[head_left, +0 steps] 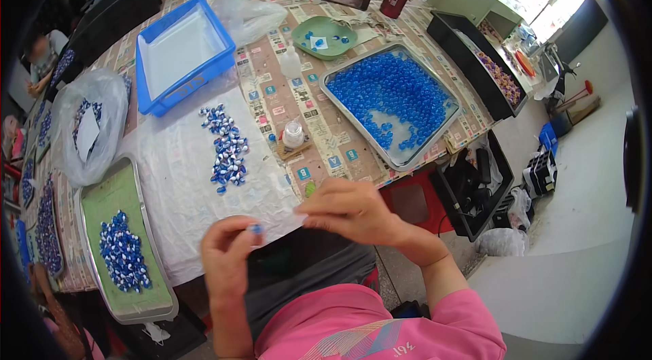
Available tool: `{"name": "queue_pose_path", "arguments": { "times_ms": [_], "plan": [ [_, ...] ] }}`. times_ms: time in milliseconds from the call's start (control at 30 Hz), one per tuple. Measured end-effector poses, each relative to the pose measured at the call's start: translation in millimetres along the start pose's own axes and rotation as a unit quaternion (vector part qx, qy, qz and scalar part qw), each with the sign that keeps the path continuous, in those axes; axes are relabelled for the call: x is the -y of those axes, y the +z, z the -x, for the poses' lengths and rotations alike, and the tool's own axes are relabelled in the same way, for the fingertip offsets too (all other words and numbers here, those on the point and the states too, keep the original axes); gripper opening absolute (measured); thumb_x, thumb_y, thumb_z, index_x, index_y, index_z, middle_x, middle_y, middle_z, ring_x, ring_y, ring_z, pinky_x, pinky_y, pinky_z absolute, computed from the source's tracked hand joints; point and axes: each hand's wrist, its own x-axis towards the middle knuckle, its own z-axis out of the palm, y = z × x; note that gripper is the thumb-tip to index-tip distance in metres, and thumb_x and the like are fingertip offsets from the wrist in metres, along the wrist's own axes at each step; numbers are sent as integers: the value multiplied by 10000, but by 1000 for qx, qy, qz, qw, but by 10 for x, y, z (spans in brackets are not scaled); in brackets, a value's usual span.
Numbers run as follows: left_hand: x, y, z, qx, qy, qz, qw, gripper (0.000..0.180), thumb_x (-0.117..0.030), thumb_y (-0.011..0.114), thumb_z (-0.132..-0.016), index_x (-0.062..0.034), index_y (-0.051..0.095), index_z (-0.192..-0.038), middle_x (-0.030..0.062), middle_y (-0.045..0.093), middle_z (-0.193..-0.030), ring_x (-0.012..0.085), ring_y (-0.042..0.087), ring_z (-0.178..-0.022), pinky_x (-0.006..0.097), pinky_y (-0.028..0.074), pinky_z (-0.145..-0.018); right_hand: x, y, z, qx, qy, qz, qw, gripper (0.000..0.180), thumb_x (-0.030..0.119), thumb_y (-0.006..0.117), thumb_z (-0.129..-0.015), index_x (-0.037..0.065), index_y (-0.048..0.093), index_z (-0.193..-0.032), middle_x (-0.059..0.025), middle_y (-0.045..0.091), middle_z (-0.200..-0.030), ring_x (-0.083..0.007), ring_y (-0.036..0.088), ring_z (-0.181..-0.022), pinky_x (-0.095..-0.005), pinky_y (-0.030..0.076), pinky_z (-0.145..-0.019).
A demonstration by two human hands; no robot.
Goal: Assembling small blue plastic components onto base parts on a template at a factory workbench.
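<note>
From where I stood, the worker's left hand (227,251) had a small blue bead (255,228) pinched between thumb and fingertips, held up over the near edge of the table (251,81). The right hand (350,210) hovered just beside it at about two o'clock, its fingers drawn close together and pointing left; whether they gripped anything, I could not tell. A white sheet (170,190) spread out beneath and beyond the left hand. Taking the hands as the clock's centre, a loose pile (227,149) of blue-and-white beads lay on that sheet at eleven, with a lined blue basin (212,69) farther out the same way. At twelve stood a little jar (293,134) and, well past it, a green plate (326,26). Between one and two, a metal tray (388,119) held clear blue beads. At nine, a green-lined tray (112,193) carried more blue-and-white ones; at ten sat a plastic bag (112,105).
</note>
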Motion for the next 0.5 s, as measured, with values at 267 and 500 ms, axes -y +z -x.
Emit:
{"name": "queue_pose_path", "arguments": {
  "times_ms": [267,500],
  "plan": [
    [-535,-1926,249,-345,234,-358,836,220,9,621,-919,41,648,-1136,69,670,-1065,141,630,-957,269,509,-847,-883,-1313,128,-191,144,319,917,196,-26,665,-800,50,725,-970,-99,684,-1003,-251,649,-899,-343,512,-736],
    [-602,-2369,310,-379,145,-622,670,233,-49,614,-938,8,666,-1158,101,692,-1096,183,668,-885,302,540,-761,-1098,-1449,140,-102,208,367,901,210,6,714,-764,38,719,-971,-95,682,-967,-265,634,-934,-377,503,-781]
  ]
}}
